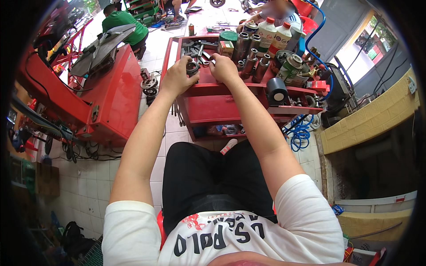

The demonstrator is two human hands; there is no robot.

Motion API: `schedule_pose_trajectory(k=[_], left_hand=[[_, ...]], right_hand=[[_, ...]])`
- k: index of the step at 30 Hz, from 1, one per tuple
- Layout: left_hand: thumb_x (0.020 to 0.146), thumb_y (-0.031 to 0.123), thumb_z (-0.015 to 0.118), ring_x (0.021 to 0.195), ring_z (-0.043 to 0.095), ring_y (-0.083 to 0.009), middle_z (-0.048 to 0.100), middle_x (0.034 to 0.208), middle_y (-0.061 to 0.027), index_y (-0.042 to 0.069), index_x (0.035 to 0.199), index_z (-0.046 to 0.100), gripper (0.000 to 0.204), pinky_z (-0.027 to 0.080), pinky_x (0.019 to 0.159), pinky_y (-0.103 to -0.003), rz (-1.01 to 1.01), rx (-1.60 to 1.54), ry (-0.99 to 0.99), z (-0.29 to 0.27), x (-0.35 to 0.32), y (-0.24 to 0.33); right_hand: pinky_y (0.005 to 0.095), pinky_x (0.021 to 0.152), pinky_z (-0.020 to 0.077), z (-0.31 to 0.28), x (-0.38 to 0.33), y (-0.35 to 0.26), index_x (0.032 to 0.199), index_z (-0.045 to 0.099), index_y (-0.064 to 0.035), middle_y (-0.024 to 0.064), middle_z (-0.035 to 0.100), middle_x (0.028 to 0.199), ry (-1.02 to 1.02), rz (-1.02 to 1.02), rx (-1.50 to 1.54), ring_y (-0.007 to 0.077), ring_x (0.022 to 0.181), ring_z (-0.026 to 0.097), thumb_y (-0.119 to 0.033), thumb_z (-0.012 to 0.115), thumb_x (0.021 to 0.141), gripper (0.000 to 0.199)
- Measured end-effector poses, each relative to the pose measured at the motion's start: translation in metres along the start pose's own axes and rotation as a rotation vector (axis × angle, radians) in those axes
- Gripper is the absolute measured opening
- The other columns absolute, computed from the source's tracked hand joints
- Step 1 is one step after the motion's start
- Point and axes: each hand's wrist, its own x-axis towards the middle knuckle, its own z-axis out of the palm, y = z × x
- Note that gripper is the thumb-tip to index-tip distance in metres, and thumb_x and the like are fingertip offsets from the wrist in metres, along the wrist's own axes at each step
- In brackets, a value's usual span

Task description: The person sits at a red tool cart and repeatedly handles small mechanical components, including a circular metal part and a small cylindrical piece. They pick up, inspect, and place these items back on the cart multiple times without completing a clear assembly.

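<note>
Over the near left part of a red tool cart (213, 78), my left hand (176, 80) curls its thumb and fingers round a dark ring-shaped metal part (192, 68). My right hand (225, 70) is a short way to its right, thumb and fingers brought together; what sits in the fingertips, if anything, is too small to make out. Beyond both hands lie several metal tools and sockets (202, 48) in the cart's top tray. A small box (226, 48) and a green-lidded tub (228, 35) stand just past my right hand.
Metal cylinders (242, 46), white bottles with red caps (266, 34), a green-and-white can (290, 68) and a black cylinder (277, 91) crowd the cart's right side. A red machine (111, 97) stands left. Blue hose (300, 133) coils at right. A person in green (133, 31) crouches far left; another sits beyond the cart.
</note>
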Motion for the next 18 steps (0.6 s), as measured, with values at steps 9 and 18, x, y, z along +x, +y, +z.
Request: schedule_pose_trajectory(k=[9, 18], left_hand=[[0.087, 0.039, 0.079, 0.104, 0.07, -0.0388, 0.07, 0.11, -0.0208, 0.006, 0.126, 0.053, 0.057, 0.055, 0.087, -0.047, 0.006, -0.042, -0.016, 0.001, -0.002, -0.002], [0.093, 0.037, 0.076, 0.109, 0.069, -0.0392, 0.068, 0.115, -0.0237, 0.004, 0.134, 0.049, 0.059, 0.054, 0.09, -0.047, -0.033, -0.068, 0.001, 0.004, 0.0, -0.003]], right_hand=[[0.0515, 0.085, 0.0556, -0.009, -0.02, -0.02, 0.109, 0.071, -0.0031, 0.0224, 0.074, 0.098, -0.031, -0.093, 0.199, 0.0413, 0.094, 0.071, -0.02, 0.066, 0.088, 0.028], [0.05, 0.089, 0.0559, -0.012, -0.038, -0.027, 0.108, 0.074, -0.0032, 0.0239, 0.074, 0.1, -0.018, -0.016, 0.157, 0.0409, 0.097, 0.071, -0.024, 0.065, 0.085, 0.032]])
